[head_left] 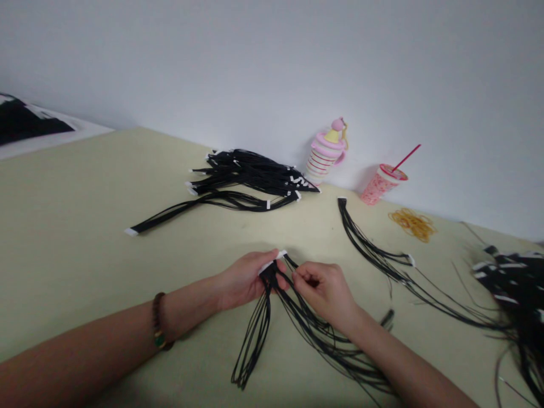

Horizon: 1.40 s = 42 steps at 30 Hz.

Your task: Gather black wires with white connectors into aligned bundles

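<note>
My left hand (244,280) pinches the white-tagged end of a bundle of thin black cords (259,334) near the middle of the table. The cords hang back toward me in long loops. My right hand (325,292) is closed just to the right of it, its fingers gripping cords of the same bundle close to the tagged end. A beaded bracelet (158,327) sits on my left wrist.
A heap of finished black cord bundles with white tags (250,178) lies at the back. Loose cords (382,255) stretch rightward to another heap (514,283). Near the wall stand a pink striped bottle (325,153), a pink cup with a straw (382,182), and yellow rubber bands (413,222).
</note>
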Available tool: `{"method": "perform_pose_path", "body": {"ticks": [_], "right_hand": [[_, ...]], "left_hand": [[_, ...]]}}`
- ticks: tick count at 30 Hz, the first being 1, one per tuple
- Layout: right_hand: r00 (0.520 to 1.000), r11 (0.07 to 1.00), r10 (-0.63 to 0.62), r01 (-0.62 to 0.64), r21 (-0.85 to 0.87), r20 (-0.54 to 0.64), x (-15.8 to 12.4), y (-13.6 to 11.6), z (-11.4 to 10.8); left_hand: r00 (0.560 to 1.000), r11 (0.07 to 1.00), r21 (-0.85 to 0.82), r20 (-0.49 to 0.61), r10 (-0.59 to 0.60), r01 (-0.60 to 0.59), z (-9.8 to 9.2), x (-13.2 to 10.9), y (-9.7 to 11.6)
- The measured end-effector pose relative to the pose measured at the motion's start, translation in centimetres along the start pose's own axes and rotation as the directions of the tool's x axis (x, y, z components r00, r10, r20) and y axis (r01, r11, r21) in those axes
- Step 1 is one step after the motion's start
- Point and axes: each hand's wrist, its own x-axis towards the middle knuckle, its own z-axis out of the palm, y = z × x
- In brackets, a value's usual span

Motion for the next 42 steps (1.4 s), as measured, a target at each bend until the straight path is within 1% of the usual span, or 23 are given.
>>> {"method": "perform_pose_path", "body": {"ticks": [9,24,29,35,39,42], "right_hand": [[1.0,1.0,-0.013,0.013,0.005,-0.005,-0.2,0.1,0.6],[1.0,0.999,-0.003,0.002,-0.042,-0.02,-0.2,0.2,0.7],[0.999,0.997,-0.041,0.04,-0.069,-0.005,-0.1,0.4,0.9],[0.997,0.992,-0.077,0.078,-0.098,0.013,-0.5,0.1,1.2],[0.999,0.988,-0.047,0.046,-0.15,-0.008,0.1,0.4,1.0],[0.999,0.977,-0.009,0.001,-0.214,-0.039,0.8,1.4,0.2]], "left_hand": [[1.0,1.0,0.006,0.013,0.018,-0.018,-0.2,0.1,-0.3],[0.999,0.998,0.042,0.033,0.041,-0.042,-0.1,0.0,-0.3],[0.994,0.993,0.077,0.069,0.081,-0.086,0.5,-0.4,-0.2],[0.992,0.991,0.105,0.108,0.069,-0.081,0.9,-0.8,-0.1],[0.993,0.993,0.087,0.088,0.075,-0.082,0.7,-0.5,-0.1],[0.995,0.995,0.06,0.066,0.073,-0.077,0.4,-0.4,-0.1]]}}
